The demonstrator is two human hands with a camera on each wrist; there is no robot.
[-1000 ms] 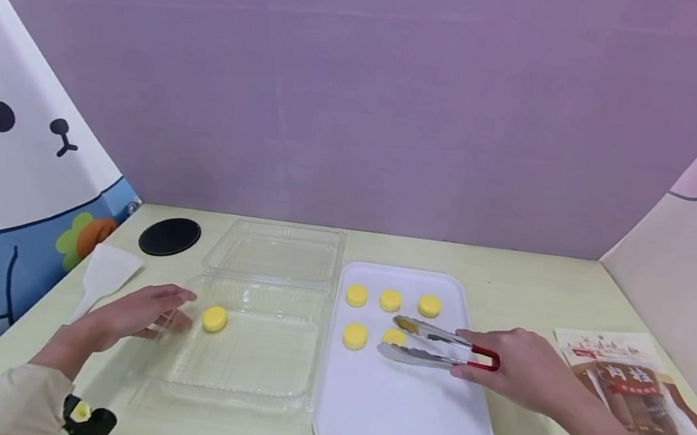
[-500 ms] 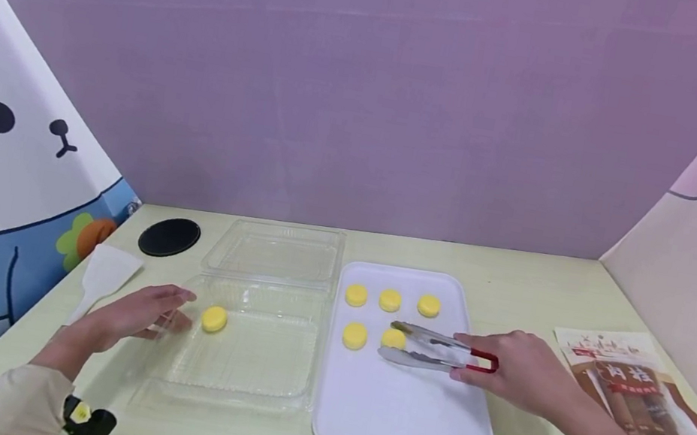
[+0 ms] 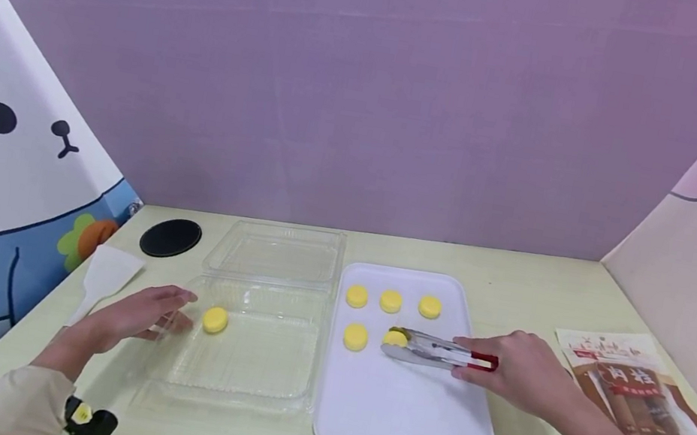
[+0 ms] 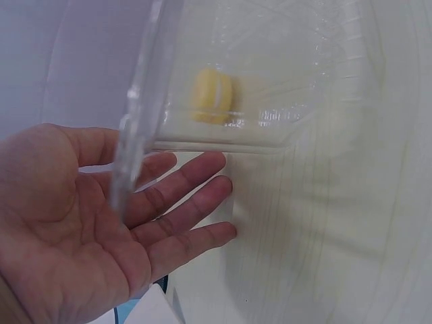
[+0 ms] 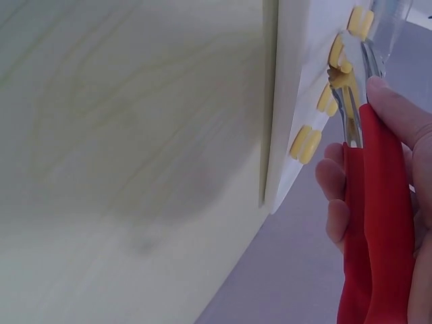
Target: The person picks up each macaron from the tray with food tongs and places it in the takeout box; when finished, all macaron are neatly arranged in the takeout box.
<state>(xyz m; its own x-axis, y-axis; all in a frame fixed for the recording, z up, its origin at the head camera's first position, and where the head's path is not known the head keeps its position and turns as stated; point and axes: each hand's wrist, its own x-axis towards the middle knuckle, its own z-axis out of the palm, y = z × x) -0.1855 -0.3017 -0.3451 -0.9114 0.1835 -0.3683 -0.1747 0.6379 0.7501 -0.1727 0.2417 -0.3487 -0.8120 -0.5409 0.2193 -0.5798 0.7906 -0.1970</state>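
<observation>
My right hand [image 3: 519, 370] grips a pair of metal tongs [image 5: 381, 223] with red handles, thumb on one arm and fingers round the other. The tong tips sit either side of a yellow macaron [image 3: 396, 338] on the white tray [image 3: 406, 417]. Several more macarons rest on that tray in two rows, among them a near-left one [image 3: 355, 337]. My left hand [image 4: 108, 216] is at the left side of a clear plastic container [image 3: 256, 370], its fingers relaxed and the container's rim crossing in front of the palm. Inside the container lies one yellow macaron [image 4: 214, 96] near the left wall.
The container's hinged lid [image 3: 277, 252] lies open behind it. A white spatula [image 3: 107, 274] and a black round disc [image 3: 170, 238] are at the left. On the right is a brown and white food packet [image 3: 642, 393]. A purple backdrop [image 3: 367, 99] rises behind the table.
The tongs' arms have drawn closer together round the macaron in the tray's second row. The left hand and the container have stayed in place.
</observation>
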